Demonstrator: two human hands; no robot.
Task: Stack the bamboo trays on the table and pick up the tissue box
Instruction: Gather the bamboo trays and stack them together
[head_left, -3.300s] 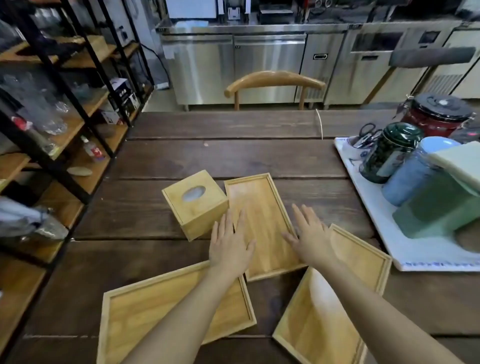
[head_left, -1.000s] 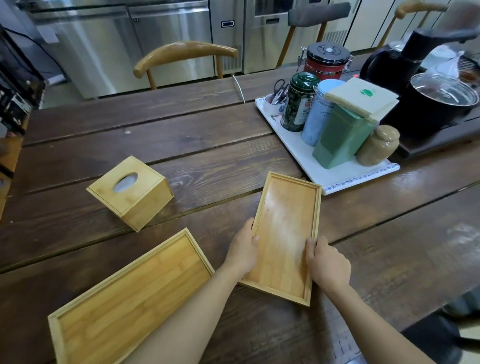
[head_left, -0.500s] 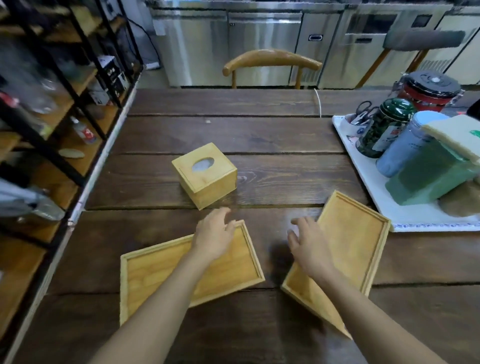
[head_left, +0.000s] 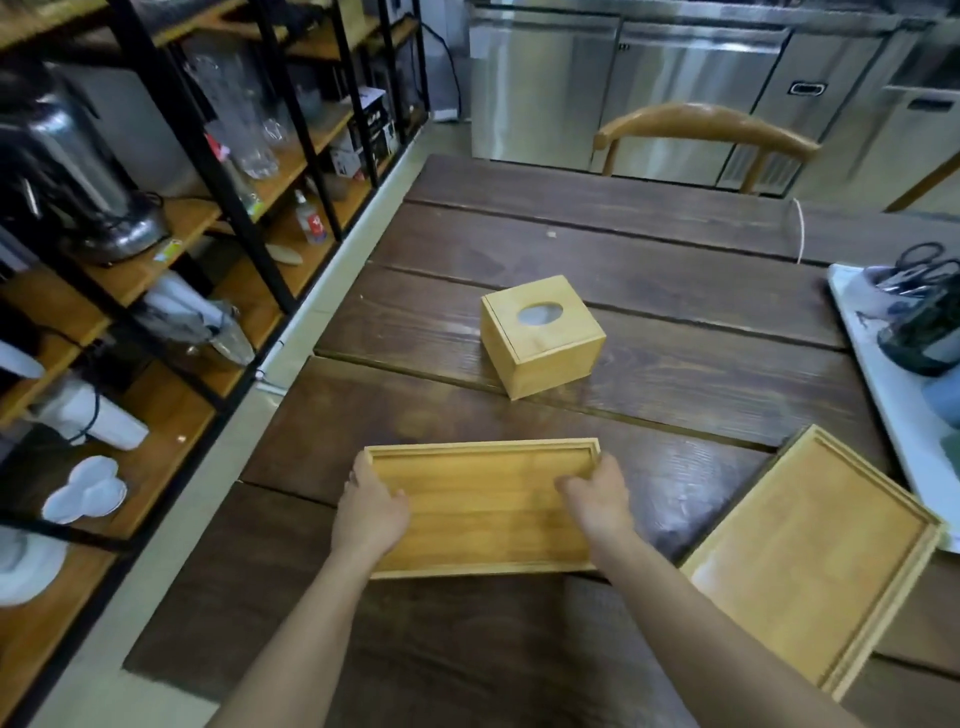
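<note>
A bamboo tray (head_left: 483, 512) lies lengthwise across the dark wooden table (head_left: 649, 260) in front of me. My left hand (head_left: 370, 506) grips its left end and my right hand (head_left: 597, 496) grips its right end. A second stack of bamboo trays (head_left: 810, 556) rests tilted at the right, apart from both hands. The cube-shaped bamboo tissue box (head_left: 543, 335), with an oval opening on top, stands beyond the held tray near the table's middle, untouched.
A white tray (head_left: 883, 395) with jars and scissors sits at the right table edge. A black-framed shelf unit (head_left: 156, 249) full of glassware and appliances lines the left side. A wooden chair (head_left: 701, 130) stands at the far end before steel cabinets.
Both hands have closed on the ends of the left tray and turned it square to me. The view has swung left, so the right tray stack sits nearer the frame edge.
</note>
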